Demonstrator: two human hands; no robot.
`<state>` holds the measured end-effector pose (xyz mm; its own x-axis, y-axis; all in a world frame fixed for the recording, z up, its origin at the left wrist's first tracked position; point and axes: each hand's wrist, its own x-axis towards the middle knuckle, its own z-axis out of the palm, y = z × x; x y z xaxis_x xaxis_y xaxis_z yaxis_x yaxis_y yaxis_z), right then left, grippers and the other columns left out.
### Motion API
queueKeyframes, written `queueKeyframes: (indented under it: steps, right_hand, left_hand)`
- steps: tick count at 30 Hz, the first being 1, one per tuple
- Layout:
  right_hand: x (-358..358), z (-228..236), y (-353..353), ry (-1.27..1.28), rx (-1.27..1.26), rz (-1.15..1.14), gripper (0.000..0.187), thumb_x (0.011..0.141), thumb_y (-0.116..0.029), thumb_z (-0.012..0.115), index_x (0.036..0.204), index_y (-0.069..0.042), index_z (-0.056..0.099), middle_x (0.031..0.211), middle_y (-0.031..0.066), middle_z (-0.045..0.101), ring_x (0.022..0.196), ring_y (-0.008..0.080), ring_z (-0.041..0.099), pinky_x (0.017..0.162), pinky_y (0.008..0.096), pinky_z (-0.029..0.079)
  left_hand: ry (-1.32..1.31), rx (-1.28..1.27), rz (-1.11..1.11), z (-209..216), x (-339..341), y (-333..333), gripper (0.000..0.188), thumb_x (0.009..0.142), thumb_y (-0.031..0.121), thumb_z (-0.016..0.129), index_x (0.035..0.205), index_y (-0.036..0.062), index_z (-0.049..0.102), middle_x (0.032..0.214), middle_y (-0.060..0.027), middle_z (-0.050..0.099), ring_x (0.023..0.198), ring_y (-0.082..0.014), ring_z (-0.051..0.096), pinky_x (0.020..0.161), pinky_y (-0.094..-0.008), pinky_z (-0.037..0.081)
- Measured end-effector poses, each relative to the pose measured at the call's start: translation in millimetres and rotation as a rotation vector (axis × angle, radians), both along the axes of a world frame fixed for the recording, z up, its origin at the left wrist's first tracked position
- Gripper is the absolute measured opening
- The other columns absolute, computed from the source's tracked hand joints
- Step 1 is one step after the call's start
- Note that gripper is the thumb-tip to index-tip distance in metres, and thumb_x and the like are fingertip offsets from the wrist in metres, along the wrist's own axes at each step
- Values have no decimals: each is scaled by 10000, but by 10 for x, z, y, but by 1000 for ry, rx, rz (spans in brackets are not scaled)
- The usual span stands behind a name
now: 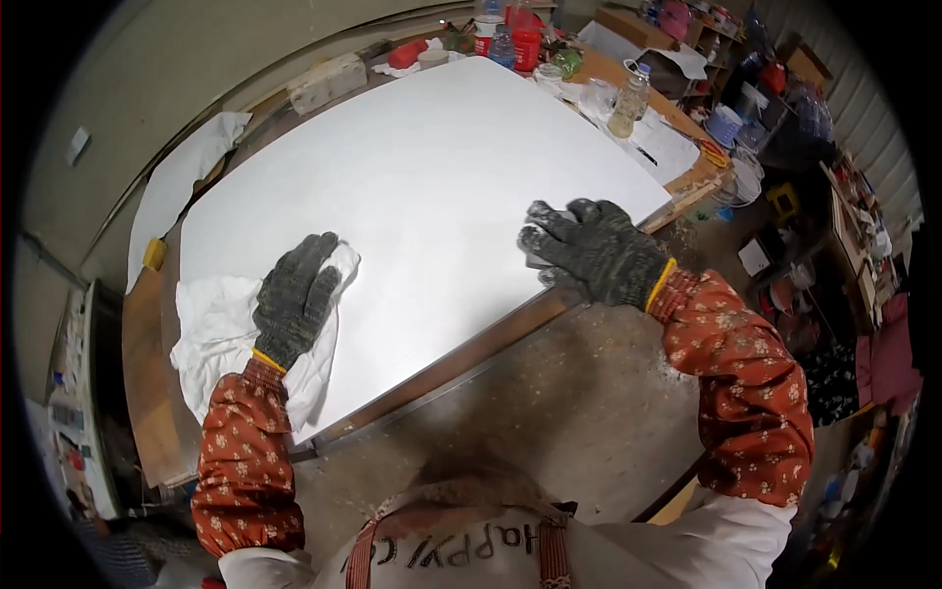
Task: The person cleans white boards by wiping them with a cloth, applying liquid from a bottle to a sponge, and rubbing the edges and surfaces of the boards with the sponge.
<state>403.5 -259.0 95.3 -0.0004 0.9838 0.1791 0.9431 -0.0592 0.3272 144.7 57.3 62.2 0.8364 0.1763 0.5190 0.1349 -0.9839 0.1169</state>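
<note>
A large white panel (422,206) lies flat on the workbench, its near edge running up toward the right. My left hand (296,299), in a dark grey knit glove with a yellow cuff, rests flat on a crumpled white cloth (211,329) at the panel's left end. Its fingers are stretched out. At the near right edge of the panel is my right hand (594,253), gloved alike, with bent fingers. A small greyish edge shows below its fingertips; what it belongs to is hidden by the glove. White dust marks those fingertips.
Bottles, including a clear one with yellowish liquid (629,101), stand beyond the panel near scissors (714,154). A pale block (329,82) sits along the far left edge. Concrete floor (510,393) lies between me and the bench. Cluttered shelves line the right.
</note>
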Motion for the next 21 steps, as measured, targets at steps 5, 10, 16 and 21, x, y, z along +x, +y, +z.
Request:
queueKeyframes:
  steps: [5,10,16,21]
  right_hand:
    - [-333,-176,335,143,120,225,404,891,-380,549,1216,-140,563,1348,165,513,1116,335,566,946,458,422]
    - [91,18,83,-22,48,110,438,843,-439,573,1184,-163,569,1259,113,552,1019,289,600,885,444,437]
    - [-240,-135,367,89,241,371,380,878,-398,554,1178,-166,555,1313,128,527,927,302,606,824,447,456]
    - [179,-32,85,-44,116,214,389,845,-416,587,1138,-160,584,1233,96,553,891,285,592,724,436,462]
  left_hand:
    - [-6,-46,-23,67,83,-74,377,940,258,516,1286,115,563,1248,-112,592,1143,-298,544,977,-410,424]
    - [12,-15,-4,9,35,-22,368,936,244,532,1275,105,572,1238,-115,600,1159,-292,544,980,-395,431]
    - [13,-45,-21,52,44,-67,372,936,236,533,1273,83,573,1249,-115,604,1153,-284,560,988,-394,435]
    - [18,-43,0,40,18,-49,368,937,248,533,1261,81,579,1231,-132,608,1136,-299,568,970,-406,448]
